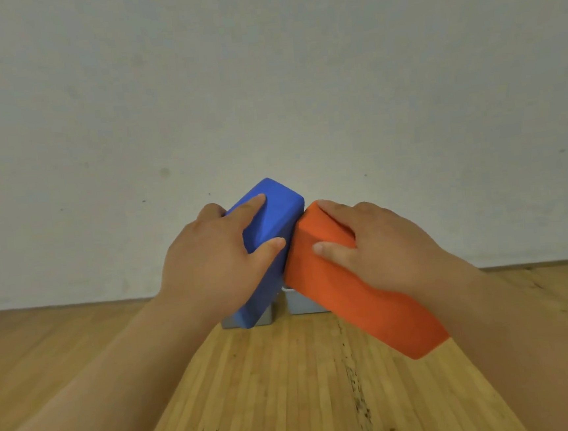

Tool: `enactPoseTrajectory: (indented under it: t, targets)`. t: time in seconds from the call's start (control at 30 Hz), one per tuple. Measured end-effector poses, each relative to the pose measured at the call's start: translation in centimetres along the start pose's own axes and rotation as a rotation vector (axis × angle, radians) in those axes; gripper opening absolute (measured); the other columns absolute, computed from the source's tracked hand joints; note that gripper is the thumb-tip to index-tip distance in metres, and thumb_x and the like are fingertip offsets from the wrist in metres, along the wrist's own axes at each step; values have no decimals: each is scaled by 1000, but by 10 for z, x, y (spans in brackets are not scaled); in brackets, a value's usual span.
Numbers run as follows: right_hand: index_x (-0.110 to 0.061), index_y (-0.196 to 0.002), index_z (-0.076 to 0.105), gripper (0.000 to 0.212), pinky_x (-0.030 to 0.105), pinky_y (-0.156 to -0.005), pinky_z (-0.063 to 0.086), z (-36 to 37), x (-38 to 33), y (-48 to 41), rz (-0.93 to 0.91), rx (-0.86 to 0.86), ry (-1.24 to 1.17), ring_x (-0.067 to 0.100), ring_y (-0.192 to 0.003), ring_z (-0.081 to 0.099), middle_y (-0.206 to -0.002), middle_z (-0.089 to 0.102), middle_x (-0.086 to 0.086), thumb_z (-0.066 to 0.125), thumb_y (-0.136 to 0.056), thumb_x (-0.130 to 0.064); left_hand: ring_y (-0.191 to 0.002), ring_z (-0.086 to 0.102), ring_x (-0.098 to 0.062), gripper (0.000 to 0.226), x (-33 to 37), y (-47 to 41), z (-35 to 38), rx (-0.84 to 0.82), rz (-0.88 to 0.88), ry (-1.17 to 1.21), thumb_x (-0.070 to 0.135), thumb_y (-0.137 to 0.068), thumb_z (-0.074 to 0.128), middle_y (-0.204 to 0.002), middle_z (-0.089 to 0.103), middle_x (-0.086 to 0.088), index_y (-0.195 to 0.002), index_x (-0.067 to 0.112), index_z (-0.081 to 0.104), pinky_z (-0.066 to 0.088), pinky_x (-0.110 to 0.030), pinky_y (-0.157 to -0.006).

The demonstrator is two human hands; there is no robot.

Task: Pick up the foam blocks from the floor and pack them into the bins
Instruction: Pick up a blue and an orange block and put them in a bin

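From the head view, the left hand grips a blue block and the right hand grips an orange block, both lifted off the wooden floor. Their upper ends touch, tilted together above two grey bins by the wall, likely to drop one into each.

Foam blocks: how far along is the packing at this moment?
Done: both blocks look lifted off the floor. In hand: the left hand grips the blue block, the right hand the orange block, near the grey bins. Left: neither block is in a bin yet.
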State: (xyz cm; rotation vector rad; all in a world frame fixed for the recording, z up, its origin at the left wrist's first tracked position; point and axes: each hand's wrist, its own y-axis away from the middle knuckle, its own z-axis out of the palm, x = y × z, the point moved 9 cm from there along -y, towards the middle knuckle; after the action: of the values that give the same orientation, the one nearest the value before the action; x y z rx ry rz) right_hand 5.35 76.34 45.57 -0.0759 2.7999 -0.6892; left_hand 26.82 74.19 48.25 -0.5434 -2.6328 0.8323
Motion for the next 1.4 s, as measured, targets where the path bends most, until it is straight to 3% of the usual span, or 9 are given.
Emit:
enactPoseTrajectory:
  t: [0.33, 0.53, 0.8, 1.1, 1.4]
  targets:
    - [-49, -157, 19, 74, 37, -100, 42, -20, 161, -94, -31, -2, 31, 21, -127, 51, -138, 50, -2, 48, -93, -71, -98, 55, -17, 72, 105, -121, 96, 23, -11, 2, 73, -87, 46, -112, 47, 7, -154, 52, 30, 39, -31, -77]
    - [-50, -157, 19, 74, 36, -100, 41, 0, 231, -163, -66, -41, 6, 20, -128, 50, -137, 51, -3, 48, -92, -71, -99, 56, -17, 71, 127, -189, 159, 14, -42, -5, 73, -88, 46, -115, 48, 7, -154, 52, 29, 41, -31, -78]
    - [-51, -157, 19, 72, 32, -95, 38, 72, 266, -278, -44, -8, -16, 19, -127, 50, -136, 51, -4, 48, -93, -69, -96, 53, -16, 73, 77, -296, 245, -9, -2, -14, 74, -86, 42, -113, 46, 8, -154, 53, 28, 40, -31, -77]
    - [-49, -157, 20, 73, 34, -97, 39, 154, 293, -466, 55, 49, -10, 20, -125, 51, -136, 52, -3, 49, -93, -69, -94, 50, -14, 72, -11, -480, 338, -35, 84, -3, 74, -87, 43, -118, 48, 7, -154, 53, 27, 39, -30, -77]
    - [-49, -157, 21, 72, 34, -98, 41, 254, 403, -610, 44, -9, -51, 18, -125, 51, -138, 50, -6, 49, -93, -69, -92, 50, -13, 72, -34, -614, 495, -110, 48, -11, 74, -88, 43, -112, 45, 8, -155, 53, 26, 39, -29, -75]
